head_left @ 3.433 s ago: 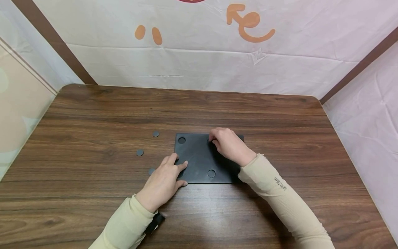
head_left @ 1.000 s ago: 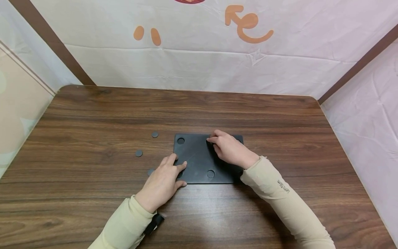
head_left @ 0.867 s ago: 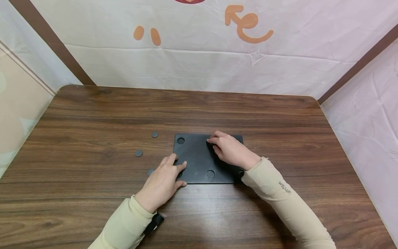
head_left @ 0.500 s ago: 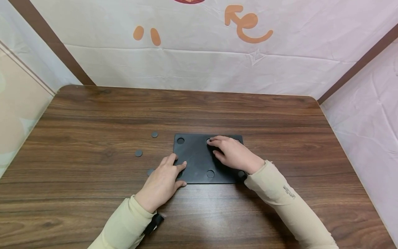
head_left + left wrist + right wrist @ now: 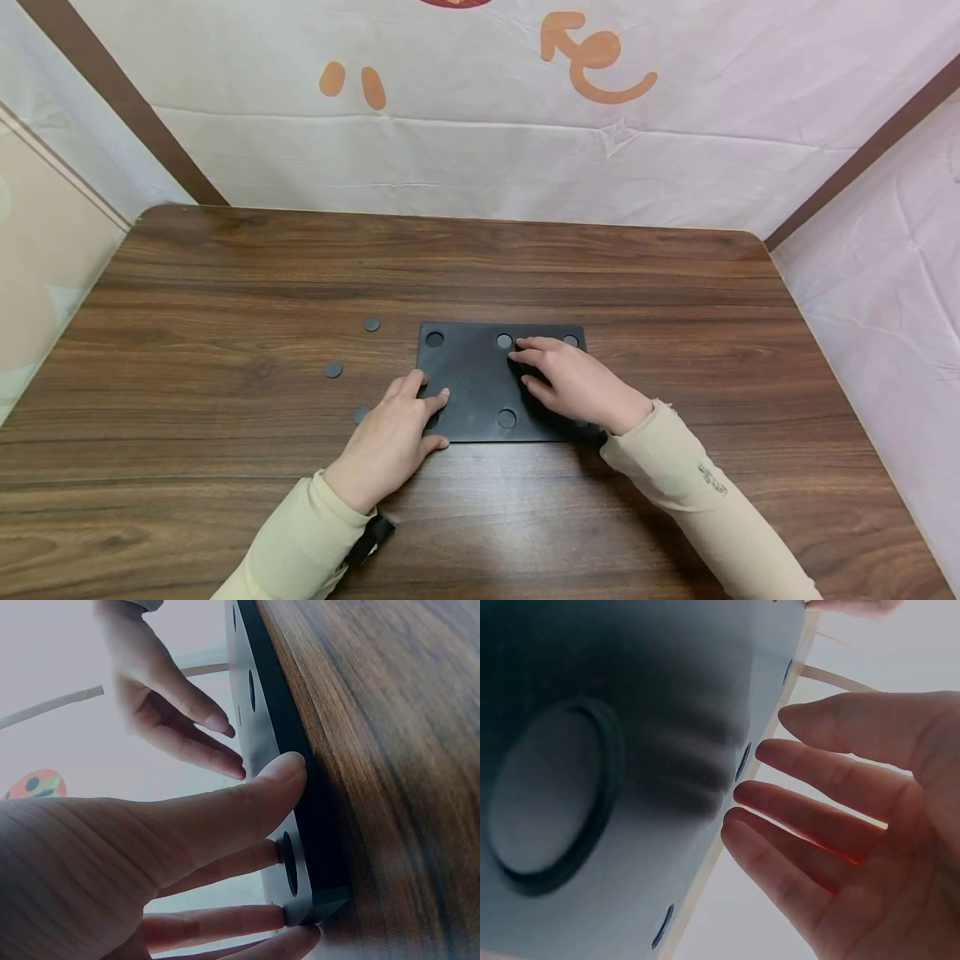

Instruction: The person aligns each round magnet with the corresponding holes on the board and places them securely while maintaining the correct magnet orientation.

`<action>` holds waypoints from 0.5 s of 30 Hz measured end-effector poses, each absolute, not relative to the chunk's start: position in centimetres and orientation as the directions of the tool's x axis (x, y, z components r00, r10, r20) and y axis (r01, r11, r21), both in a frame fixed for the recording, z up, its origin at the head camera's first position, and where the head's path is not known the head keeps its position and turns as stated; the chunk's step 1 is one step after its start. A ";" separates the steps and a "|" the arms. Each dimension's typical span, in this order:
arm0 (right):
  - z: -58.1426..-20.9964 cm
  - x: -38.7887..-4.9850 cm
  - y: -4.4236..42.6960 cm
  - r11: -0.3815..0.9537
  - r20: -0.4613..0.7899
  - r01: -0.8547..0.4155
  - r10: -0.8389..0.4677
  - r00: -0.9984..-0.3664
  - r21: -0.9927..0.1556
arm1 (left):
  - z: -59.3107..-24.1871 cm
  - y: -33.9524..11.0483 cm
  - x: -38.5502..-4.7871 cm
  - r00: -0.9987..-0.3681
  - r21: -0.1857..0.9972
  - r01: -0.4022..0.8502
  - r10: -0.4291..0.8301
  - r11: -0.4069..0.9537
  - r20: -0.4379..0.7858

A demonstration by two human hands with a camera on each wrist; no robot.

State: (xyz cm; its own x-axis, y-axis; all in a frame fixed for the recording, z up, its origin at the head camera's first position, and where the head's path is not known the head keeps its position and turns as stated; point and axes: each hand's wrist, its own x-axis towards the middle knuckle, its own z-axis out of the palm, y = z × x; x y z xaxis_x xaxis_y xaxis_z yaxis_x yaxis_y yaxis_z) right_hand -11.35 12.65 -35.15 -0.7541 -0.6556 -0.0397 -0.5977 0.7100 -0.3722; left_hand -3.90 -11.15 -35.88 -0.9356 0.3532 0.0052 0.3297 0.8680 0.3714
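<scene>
A flat black board [image 5: 472, 375] with round recesses lies on the table. A grey disc [image 5: 504, 341] sits in the middle recess of its far row, and another disc [image 5: 571, 341] is in the far right one. My left hand [image 5: 390, 446] rests on the board's left edge with fingers spread; the left wrist view has its thumb [image 5: 277, 780] on the near edge. Just right of the middle disc, my right hand [image 5: 573, 383] hovers over the board. Its fingers [image 5: 802, 817] are extended and hold nothing in the right wrist view.
Left of the board, loose grey discs lie on the wooden table [image 5: 262, 275]: one farther back [image 5: 372, 324], one farther left [image 5: 333, 369], and one [image 5: 362, 414] partly hidden by my left hand. A pale printed cloth [image 5: 480, 158] hangs behind the table.
My right hand has moved right and nearer from the far middle recess, its fingers spreading. The disc in that recess has come into view. My left hand has stayed in place.
</scene>
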 end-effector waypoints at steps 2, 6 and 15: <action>-35.2 -11.2 12.8 0.713 -0.042 -0.597 -0.654 -0.755 -0.368 | -35.9 -11.2 -3.9 -0.936 0.373 0.329 0.353 0.868 0.004; -35.3 -11.0 13.0 0.712 -0.047 -0.600 -0.658 -0.752 -0.364 | -35.8 -11.2 -3.9 -0.936 0.375 0.329 0.353 0.867 0.004; -35.6 -10.4 13.8 0.714 -0.036 -0.602 -0.654 -0.756 -0.357 | -35.8 -11.2 -3.8 -0.935 0.375 0.332 0.355 0.866 0.008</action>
